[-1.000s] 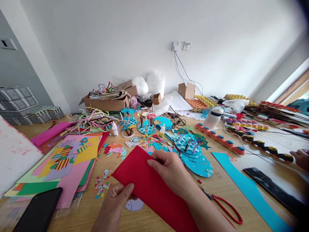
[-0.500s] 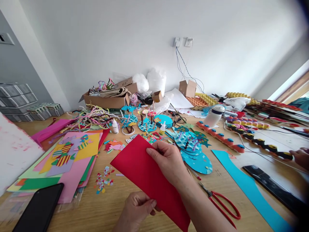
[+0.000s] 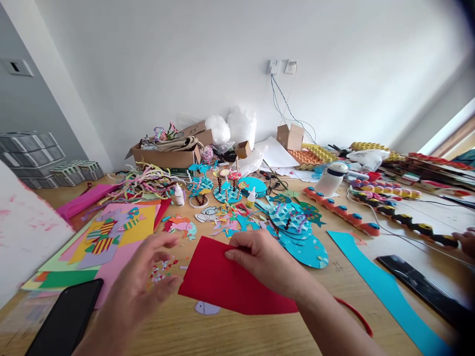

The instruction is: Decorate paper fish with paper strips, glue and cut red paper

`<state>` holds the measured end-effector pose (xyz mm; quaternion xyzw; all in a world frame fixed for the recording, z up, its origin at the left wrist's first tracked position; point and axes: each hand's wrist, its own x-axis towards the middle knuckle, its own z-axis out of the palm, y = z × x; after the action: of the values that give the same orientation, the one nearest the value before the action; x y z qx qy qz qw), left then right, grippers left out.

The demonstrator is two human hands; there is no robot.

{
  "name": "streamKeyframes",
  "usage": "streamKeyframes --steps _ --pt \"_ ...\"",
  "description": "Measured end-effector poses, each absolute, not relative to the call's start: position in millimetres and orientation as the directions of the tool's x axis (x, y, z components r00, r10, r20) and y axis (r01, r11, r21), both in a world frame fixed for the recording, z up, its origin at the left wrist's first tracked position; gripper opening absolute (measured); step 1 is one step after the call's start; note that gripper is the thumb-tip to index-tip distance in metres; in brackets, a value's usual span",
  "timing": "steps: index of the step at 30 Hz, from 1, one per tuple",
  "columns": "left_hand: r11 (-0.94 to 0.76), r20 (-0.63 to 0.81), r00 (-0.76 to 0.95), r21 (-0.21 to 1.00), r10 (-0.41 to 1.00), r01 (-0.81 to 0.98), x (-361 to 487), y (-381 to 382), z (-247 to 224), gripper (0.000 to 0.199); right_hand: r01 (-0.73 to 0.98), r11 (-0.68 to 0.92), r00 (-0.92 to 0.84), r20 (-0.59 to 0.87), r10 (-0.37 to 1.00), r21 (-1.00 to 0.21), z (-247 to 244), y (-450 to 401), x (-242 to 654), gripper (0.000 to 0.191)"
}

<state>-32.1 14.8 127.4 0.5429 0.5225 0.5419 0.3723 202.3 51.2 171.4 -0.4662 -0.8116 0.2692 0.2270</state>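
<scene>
My right hand (image 3: 256, 252) pinches the upper edge of a red sheet of paper (image 3: 222, 277), thumb on top, above the wooden table (image 3: 178, 331). To the left of the sheet, my left hand (image 3: 144, 277) is off the paper, fingers apart and slightly blurred. A lilac paper fish piece (image 3: 207, 308) peeks out under the sheet's lower edge. Small paper scraps (image 3: 163, 269) lie between my left hand and the sheet. Pliers with a red handle (image 3: 358, 316) are mostly covered by my right forearm.
At left lie stacked coloured paper with striped fish (image 3: 106, 244) and a black phone (image 3: 65, 316). Glue bottles (image 3: 179, 195) and blue paper discs (image 3: 304, 247) stand beyond. A blue strip (image 3: 374, 282) and dark device (image 3: 411, 277) lie right; another person's hand (image 3: 465, 241) shows there.
My left hand has let go of the red paper and moved left and up. The sheet has turned more level in my right hand, and the lilac fish piece now shows below it.
</scene>
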Motion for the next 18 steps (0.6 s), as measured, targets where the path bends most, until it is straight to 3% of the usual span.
streamKeyframes --steps 2,4,6,14,16,18 --pt "-0.117 0.107 0.07 0.981 0.992 0.157 -21.4 25.0 127.4 0.041 0.629 0.428 -0.487 0.1 0.868 -0.649 169.8 47.1 196.9 0.018" --pt "-0.012 -0.017 0.217 0.991 0.976 0.132 -6.7 32.5 124.9 0.028 0.622 0.444 -0.509 0.098 0.855 -0.645 167.8 44.4 192.9 0.017" --pt "0.041 -0.066 0.226 0.993 0.972 0.114 5.0 36.4 124.2 0.027 0.628 0.447 -0.514 0.092 0.853 -0.637 165.7 43.5 191.8 0.016" --pt "-0.001 0.002 -0.08 1.0 0.997 0.017 -9.1 37.7 123.1 0.027 0.637 0.282 -0.455 -0.054 0.889 -0.718 158.1 55.2 238.4 0.009" --pt "0.02 -0.034 -0.143 0.995 0.989 -0.098 -16.3 38.7 120.3 0.03 0.536 0.175 -0.425 -0.085 0.901 -0.826 150.2 60.4 260.4 0.008" --pt "0.003 -0.06 -0.241 0.973 0.969 -0.23 -18.8 40.5 118.6 0.035 0.259 0.032 -0.375 -0.07 0.925 -0.965 136.7 64.4 277.5 0.015"
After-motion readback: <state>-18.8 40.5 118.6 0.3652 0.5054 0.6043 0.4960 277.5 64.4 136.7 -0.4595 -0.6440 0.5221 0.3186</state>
